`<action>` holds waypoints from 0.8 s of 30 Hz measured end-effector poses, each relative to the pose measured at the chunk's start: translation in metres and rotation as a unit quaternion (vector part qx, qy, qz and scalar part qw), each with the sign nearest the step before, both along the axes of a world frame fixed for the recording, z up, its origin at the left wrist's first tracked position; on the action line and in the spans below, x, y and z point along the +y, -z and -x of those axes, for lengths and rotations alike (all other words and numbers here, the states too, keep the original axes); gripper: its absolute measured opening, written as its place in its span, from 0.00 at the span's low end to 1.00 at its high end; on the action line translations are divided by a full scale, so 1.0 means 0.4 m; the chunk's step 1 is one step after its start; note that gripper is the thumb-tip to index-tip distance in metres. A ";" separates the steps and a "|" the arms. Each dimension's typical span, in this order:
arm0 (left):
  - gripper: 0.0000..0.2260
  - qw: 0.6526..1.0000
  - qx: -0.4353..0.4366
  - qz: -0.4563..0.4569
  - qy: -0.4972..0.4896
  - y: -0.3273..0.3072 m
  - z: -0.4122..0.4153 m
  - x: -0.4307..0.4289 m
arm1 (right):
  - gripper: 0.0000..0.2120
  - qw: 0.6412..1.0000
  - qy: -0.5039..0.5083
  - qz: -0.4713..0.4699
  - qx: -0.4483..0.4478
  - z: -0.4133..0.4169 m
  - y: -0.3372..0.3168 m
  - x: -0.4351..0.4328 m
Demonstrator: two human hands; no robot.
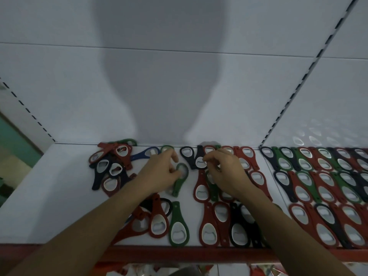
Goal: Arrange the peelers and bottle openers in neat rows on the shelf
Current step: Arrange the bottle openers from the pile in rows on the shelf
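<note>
Flat plastic bottle openers in red, green, black and blue lie on a white shelf. My left hand rests mid-shelf, its fingers closed on a green opener that lies tilted under it. My right hand is beside it, fingertips pinching the ring end of a black opener in the back row. A loose heap of openers sits at the back left. Neat overlapping rows fill the shelf section on the right.
A red shelf lip runs along the front edge. White back panels rise behind, with slotted uprights at right and left. More openers lie in partial rows near the front. Bare shelf surface shows at the left.
</note>
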State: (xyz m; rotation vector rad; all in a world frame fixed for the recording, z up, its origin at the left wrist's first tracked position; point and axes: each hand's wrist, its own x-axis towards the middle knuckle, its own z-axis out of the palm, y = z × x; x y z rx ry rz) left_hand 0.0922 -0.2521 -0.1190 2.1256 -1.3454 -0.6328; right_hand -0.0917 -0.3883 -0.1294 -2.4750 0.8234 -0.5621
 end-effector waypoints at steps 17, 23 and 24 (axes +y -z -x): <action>0.18 0.968 -0.214 0.040 0.129 0.074 -0.017 -0.116 | 0.17 0.993 0.025 0.073 0.088 0.030 0.048 -0.025; 0.18 0.974 -0.173 0.043 0.140 0.059 -0.020 -0.127 | 0.19 0.992 0.030 0.069 0.101 0.027 0.070 -0.029; 0.18 0.973 -0.176 0.046 0.142 0.054 -0.018 -0.125 | 0.19 0.992 0.030 0.069 0.100 0.026 0.070 -0.030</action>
